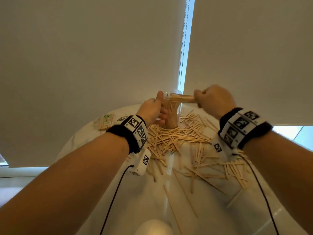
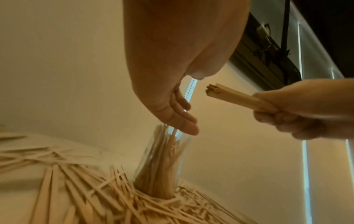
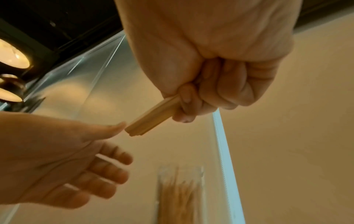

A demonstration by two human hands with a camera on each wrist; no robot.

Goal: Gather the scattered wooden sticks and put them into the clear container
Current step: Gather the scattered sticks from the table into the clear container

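Note:
A tall clear container [image 1: 174, 116] [image 2: 162, 159] [image 3: 180, 197] stands upright at the far side of the white table, partly filled with wooden sticks. My right hand [image 1: 213, 99] [image 2: 306, 112] [image 3: 210, 91] grips a bundle of sticks [image 1: 181, 99] [image 2: 235, 97] [image 3: 151, 121], held level just above the container's mouth. My left hand [image 1: 150, 109] [image 2: 172, 106] [image 3: 67, 159] is at the container's left, its fingers straight by the rim. Its thumb tip meets the bundle's free end. Many loose sticks [image 1: 177, 134] [image 2: 95, 189] lie scattered around the container's base.
The round white table [image 1: 186, 209] ends just behind the container, against closed roller blinds [image 1: 84, 56]. A wrapped packet of sticks [image 1: 105, 122] lies at the far left. More loose sticks spread toward the right edge [image 1: 228, 168]. Black cables hang from both wrists.

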